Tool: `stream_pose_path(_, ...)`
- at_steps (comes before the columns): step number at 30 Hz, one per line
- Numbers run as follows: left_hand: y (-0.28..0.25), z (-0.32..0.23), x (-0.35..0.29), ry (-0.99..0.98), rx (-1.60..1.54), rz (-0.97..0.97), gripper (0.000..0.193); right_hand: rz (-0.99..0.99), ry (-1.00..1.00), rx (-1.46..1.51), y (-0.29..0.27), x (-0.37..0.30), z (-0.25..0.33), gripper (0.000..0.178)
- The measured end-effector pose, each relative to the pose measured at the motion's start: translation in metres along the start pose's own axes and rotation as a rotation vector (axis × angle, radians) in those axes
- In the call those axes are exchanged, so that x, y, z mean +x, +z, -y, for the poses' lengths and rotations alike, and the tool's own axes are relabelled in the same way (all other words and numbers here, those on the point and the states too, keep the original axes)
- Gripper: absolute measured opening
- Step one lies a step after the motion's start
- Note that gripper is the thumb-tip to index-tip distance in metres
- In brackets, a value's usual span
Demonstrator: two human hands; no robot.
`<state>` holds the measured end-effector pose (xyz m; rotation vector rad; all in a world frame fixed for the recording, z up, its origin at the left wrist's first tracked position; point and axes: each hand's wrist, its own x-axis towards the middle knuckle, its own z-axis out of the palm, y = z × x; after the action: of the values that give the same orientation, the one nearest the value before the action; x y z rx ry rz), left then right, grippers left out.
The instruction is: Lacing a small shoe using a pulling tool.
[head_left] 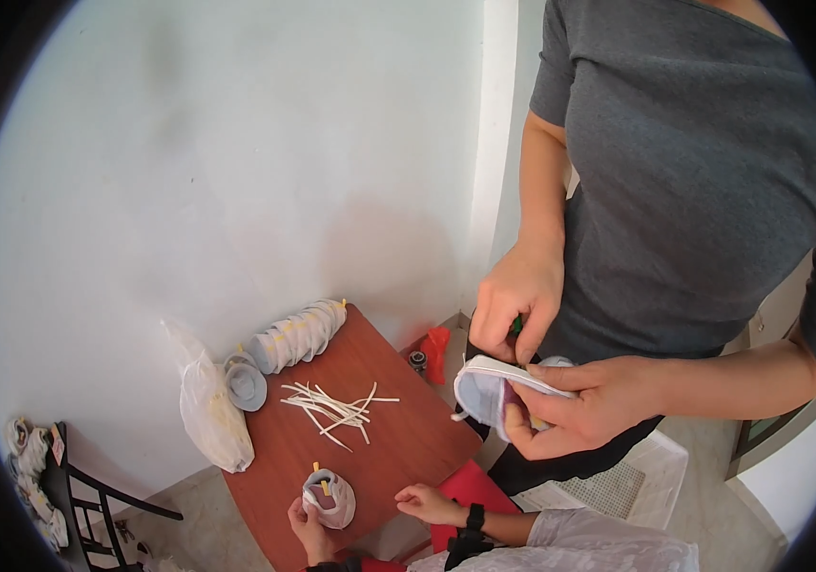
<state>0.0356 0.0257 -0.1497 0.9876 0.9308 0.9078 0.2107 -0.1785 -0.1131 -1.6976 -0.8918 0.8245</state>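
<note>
The left hand's grip (310,532) is closed lightly at the side of a small pale shoe (331,502), thumb and fingertips against its wall, while the right hand (430,503) is loosely spread just beside it, with nothing visible in it. The shoe sits upright on the near part of the brown counter (413,443), its opening facing up, with yellow tabs and a dark reddish tongue showing. No strip can be made out on it, so work on this one looks barely begun, though its far side is hidden. Beyond it lies a loose heap of white strips (331,410), none of them in either hand; these seem unused. Farther back, a row of pale shoes (299,336) stands nested together, with a grey-blue shoe (247,383) at its near end; whether they are finished or waiting cannot be told. A white plastic bag (212,415) slumps at the counter's left edge. Across the corner, a co-worker in a grey top (680,181) holds another shoe (482,389) in both hands, apparently partway through handling it. A white crate (663,467) stands on the floor behind.
</note>
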Motion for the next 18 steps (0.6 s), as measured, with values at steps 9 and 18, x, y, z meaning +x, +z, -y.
stream_pose_path(9, -0.012, 0.003, -0.004, 0.182, 0.351, 0.045, 0.039, -0.235, -0.221, -0.526, -0.018, -0.007, -0.012, 0.035)
stream_pose_path(18, 0.002, -0.006, -0.035, 0.528, 0.818, 0.017, 0.066, -0.230, -0.306, -0.915, -0.029, -0.016, -0.009, 0.060)
